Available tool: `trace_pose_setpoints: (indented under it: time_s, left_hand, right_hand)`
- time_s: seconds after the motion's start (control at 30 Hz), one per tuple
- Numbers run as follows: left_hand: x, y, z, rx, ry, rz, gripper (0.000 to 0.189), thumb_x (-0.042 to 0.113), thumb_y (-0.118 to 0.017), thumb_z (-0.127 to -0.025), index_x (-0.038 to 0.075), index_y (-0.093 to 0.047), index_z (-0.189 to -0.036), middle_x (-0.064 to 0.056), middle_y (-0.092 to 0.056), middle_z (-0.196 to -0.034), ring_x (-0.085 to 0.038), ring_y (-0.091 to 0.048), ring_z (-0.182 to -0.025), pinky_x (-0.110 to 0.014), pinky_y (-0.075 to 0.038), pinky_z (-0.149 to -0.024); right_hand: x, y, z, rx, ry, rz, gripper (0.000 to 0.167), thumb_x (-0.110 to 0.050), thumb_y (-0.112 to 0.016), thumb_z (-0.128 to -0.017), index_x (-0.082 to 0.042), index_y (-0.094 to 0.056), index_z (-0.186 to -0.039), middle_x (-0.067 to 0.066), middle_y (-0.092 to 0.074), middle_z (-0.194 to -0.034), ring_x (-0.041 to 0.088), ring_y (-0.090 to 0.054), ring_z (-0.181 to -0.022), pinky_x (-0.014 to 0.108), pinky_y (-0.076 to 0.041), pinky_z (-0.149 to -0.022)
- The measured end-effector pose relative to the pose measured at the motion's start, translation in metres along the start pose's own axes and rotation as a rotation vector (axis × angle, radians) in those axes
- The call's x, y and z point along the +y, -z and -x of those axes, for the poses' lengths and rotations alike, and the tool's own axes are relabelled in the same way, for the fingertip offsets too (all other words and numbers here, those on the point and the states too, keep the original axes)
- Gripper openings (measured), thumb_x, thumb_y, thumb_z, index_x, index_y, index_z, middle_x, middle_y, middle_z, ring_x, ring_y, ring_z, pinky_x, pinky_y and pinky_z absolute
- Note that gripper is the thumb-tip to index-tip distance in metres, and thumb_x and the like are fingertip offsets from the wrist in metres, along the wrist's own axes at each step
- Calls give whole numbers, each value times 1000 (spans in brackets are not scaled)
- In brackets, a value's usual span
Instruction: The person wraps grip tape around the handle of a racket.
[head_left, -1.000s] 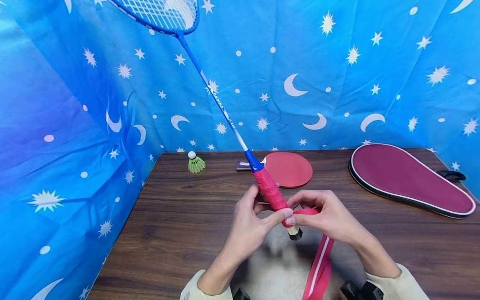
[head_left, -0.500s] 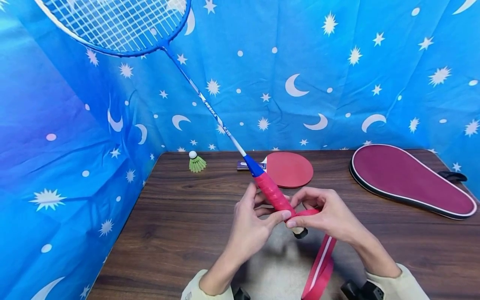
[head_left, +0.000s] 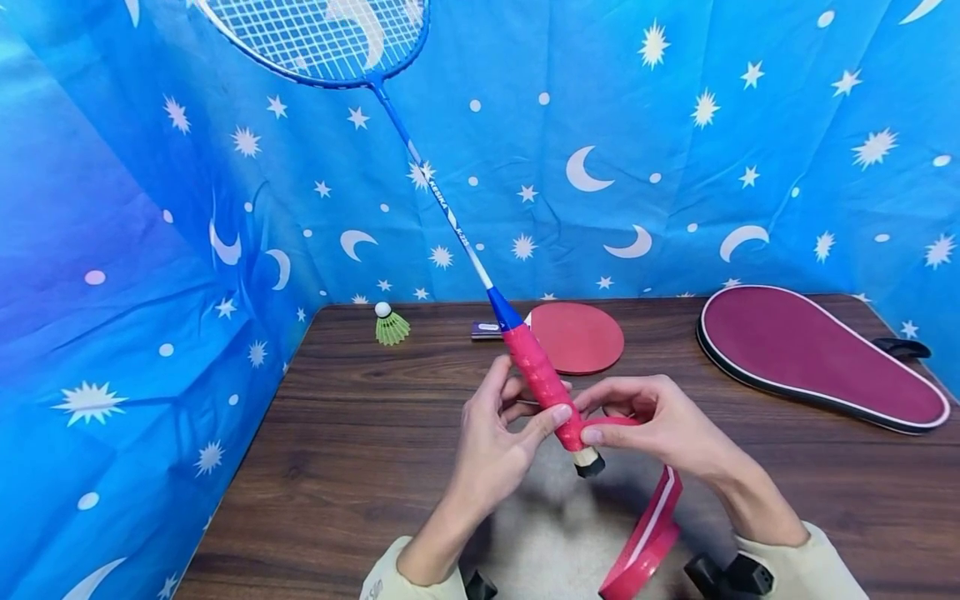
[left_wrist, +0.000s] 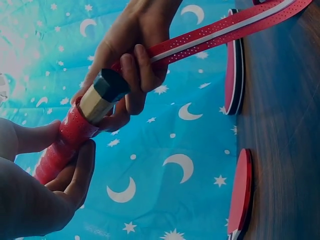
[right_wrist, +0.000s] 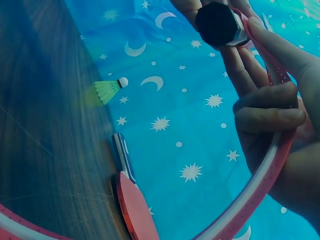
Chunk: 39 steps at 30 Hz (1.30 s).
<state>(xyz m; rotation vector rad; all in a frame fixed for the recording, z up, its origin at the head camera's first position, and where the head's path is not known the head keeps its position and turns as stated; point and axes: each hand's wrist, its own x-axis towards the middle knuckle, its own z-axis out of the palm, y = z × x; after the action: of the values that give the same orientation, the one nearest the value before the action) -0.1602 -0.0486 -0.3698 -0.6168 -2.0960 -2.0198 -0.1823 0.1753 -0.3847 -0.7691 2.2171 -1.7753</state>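
Note:
A blue badminton racket [head_left: 465, 242] is held at a slant, its strung head up at the left. Pink-red perforated grip tape [left_wrist: 220, 35] with a white centre stripe is wound round most of the handle; a bare wooden stretch and the dark butt cap [left_wrist: 111, 85] stick out below. My left hand [head_left: 495, 442] holds the wrapped handle between thumb and fingers. Close to the lower end of the wrap, my right hand [head_left: 667, 425] pinches the tape, whose loose length passes through its curled fingers [right_wrist: 267, 112] and hangs down in a loop.
On the wooden table [head_left: 360, 433] lie a green shuttlecock [head_left: 392, 325], a red table tennis bat [head_left: 576, 337] and, at the right, a maroon bat case [head_left: 810, 354]. A blue cloth [head_left: 480, 150] with moons and stars hangs behind and at the left.
The racket head dipped and swung left, then came back up and right, as the handle turned in my hands. Both hands stay near the handle's lower end; the hanging tape shifted slightly.

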Motion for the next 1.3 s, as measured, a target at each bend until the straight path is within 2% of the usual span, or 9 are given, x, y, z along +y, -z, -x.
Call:
trace_pose_setpoints:
  time_s: [0.23, 0.3, 0.5, 0.63, 0.7, 0.83, 0.93, 1.1, 1.3]
  left_hand:
    - [-2, -1, 1, -5, -22, 12, 72, 9, -76, -86, 21, -33, -142, -9, -69, -113, -17, -68, -97, -36, -54, -88]
    - [-2, -1, 2, -1, -19, 22, 72, 9, -76, -86, 21, -32, -142, -8, -68, -115, -17, -67, -98, -37, -54, -88]
    - [4, -2, 1, -24, -30, 18, 73, 3, -72, -88, 18, -32, -146, -6, -66, -122, -17, -63, -108, -40, -52, -91]
    - [18, -5, 1, -36, -36, 16, 78, 0, -72, -86, 11, -29, -149, -13, -64, -124, -24, -63, -107, -42, -53, -89]
    - [20, -5, 1, -27, -23, 13, 81, -1, -74, -84, 9, -28, -150, -13, -62, -124, -25, -62, -104, -41, -54, -87]
    - [10, -4, 1, -4, 5, -23, 85, 6, -78, -83, 19, -30, -151, -5, -58, -119, -19, -61, -99, -34, -56, -83]
    - [1, -3, 0, 15, -5, -52, 83, 13, -80, -82, 25, -33, -149, -2, -59, -110, -16, -61, -97, -33, -57, -80]
    - [-2, -6, 2, 53, -15, -36, 72, 17, -82, -81, 18, -38, -138, 0, -64, -104, -16, -64, -96, -34, -58, -76]
    - [-2, -10, 2, 77, 24, 1, 70, 17, -83, -81, 17, -37, -134, 1, -66, -111, -17, -65, -92, -35, -58, -75]
  right_hand:
    - [0, -3, -3, -20, -1, -96, 30, -4, -72, -89, -6, -66, -118, 17, -71, -98, 33, -70, -85, 39, -58, -70]
    - [-1, -5, -3, -7, 2, -103, 30, -4, -72, -88, -5, -67, -117, 16, -71, -98, 33, -70, -87, 40, -58, -71]
    - [-2, -10, -5, 53, 30, -58, 28, -7, -77, -84, -8, -69, -111, 12, -73, -93, 31, -71, -83, 37, -58, -66]
    - [-3, -13, -4, 90, 29, -23, 30, -10, -81, -80, -12, -70, -108, 9, -73, -91, 30, -71, -79, 35, -57, -61]
    - [-3, -13, -4, 109, 34, 1, 31, -11, -82, -79, -13, -71, -107, 7, -73, -91, 28, -71, -76, 34, -55, -58]
    - [-3, -14, -3, 134, 49, 17, 30, -9, -83, -79, -12, -71, -106, 7, -73, -90, 27, -68, -70, 32, -51, -53]
    - [-4, -14, -3, 140, 46, 9, 29, -7, -82, -79, -11, -71, -105, 7, -72, -90, 28, -65, -66, 31, -49, -50]
    - [-5, -15, -2, 171, 23, 14, 29, -8, -84, -77, -11, -70, -103, 7, -72, -88, 26, -64, -66, 31, -48, -49]
    - [-7, -19, -4, 192, 21, 43, 34, -12, -88, -73, -13, -68, -100, 6, -69, -85, 21, -57, -61, 30, -45, -49]
